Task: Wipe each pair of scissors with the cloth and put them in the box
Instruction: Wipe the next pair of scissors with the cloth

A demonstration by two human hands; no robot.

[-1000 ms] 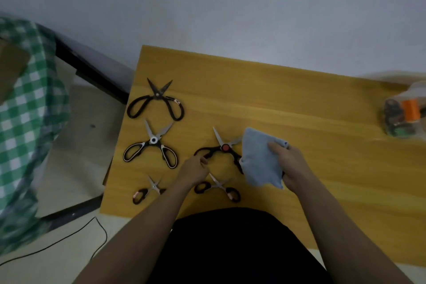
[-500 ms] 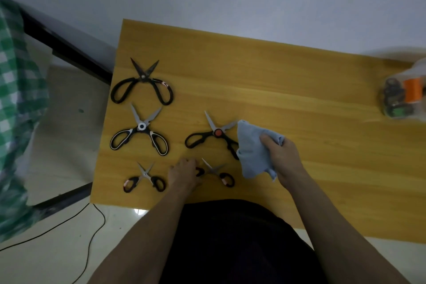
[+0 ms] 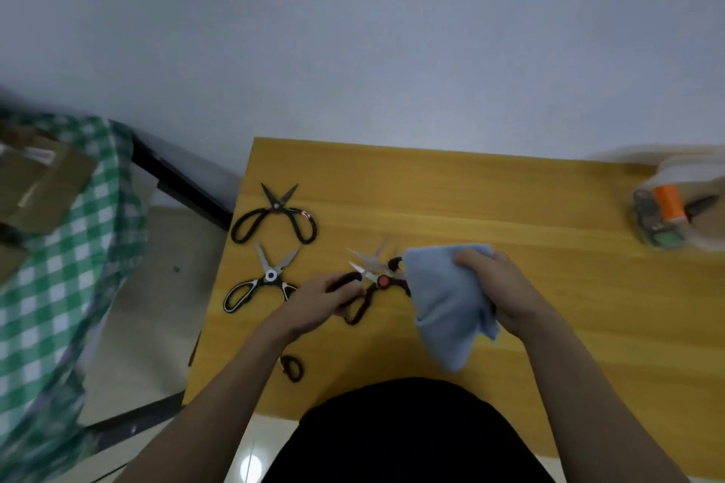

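Note:
My left hand (image 3: pixel 314 302) grips one black handle of a small pair of scissors (image 3: pixel 370 257), lifted just above the wooden table (image 3: pixel 470 200); its blades are blurred and point away from me. Right beside it, my right hand (image 3: pixel 498 286) holds a bunched blue cloth (image 3: pixel 443 310). Below the lifted pair, the red-pivot scissors (image 3: pixel 382 281) lie on the table, partly under the cloth. All-black scissors (image 3: pixel 276 214) and black-and-white scissors (image 3: pixel 261 282) lie at the left. My left forearm hides most of another small pair (image 3: pixel 292 367). A clear box (image 3: pixel 667 220) stands far right, blurred.
The box holds an orange item (image 3: pixel 669 204) and dark objects. Left of the table is a green checked cloth (image 3: pixel 59 286) with a cardboard piece (image 3: pixel 39 184) on it. A plain wall lies behind the table.
My left hand closed on the small scissors near the front edge and lifted them toward the cloth. The camera view tilted, so everything shifted in the frame.

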